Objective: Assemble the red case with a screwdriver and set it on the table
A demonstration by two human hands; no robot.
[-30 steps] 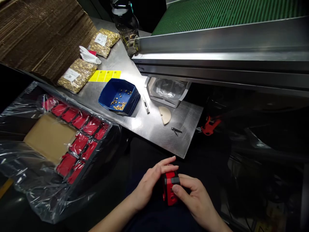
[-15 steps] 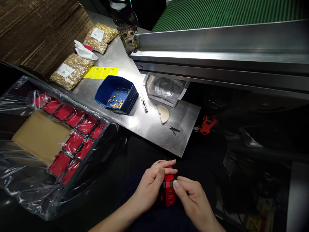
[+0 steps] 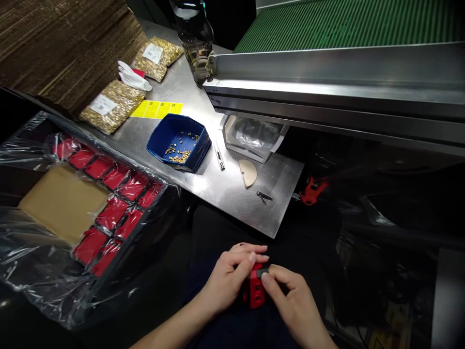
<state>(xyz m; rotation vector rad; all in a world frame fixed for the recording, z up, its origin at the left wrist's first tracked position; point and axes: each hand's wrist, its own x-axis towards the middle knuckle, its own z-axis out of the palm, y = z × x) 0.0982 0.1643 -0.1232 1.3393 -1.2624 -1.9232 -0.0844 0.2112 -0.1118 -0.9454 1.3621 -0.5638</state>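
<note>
In the head view, a red and black plastic part (image 3: 257,293) is held low over my lap, its far end covered by fingers. My left hand (image 3: 232,271) grips it from the left, fingers laid across the far end and thumb along the top. A small dark grey piece (image 3: 260,273) sits on the part's upper face. My right hand (image 3: 290,293) pinches that piece between thumb and forefinger at its right end. Whether the dark piece is fixed to the red part cannot be made out.
A metal table (image 3: 250,213) carries a blue bin (image 3: 156,140) of small brass pieces, a utility knife (image 3: 219,157), a beige half-disc (image 3: 248,173) and nail clippers (image 3: 264,196). At left stands a plastic-lined box (image 3: 136,232) of red parts. A green conveyor (image 3: 348,24) runs behind.
The view has shifted slightly. My left thumb has moved a little up and right, and more of the dark grey piece shows in my right hand's pinch.
</note>
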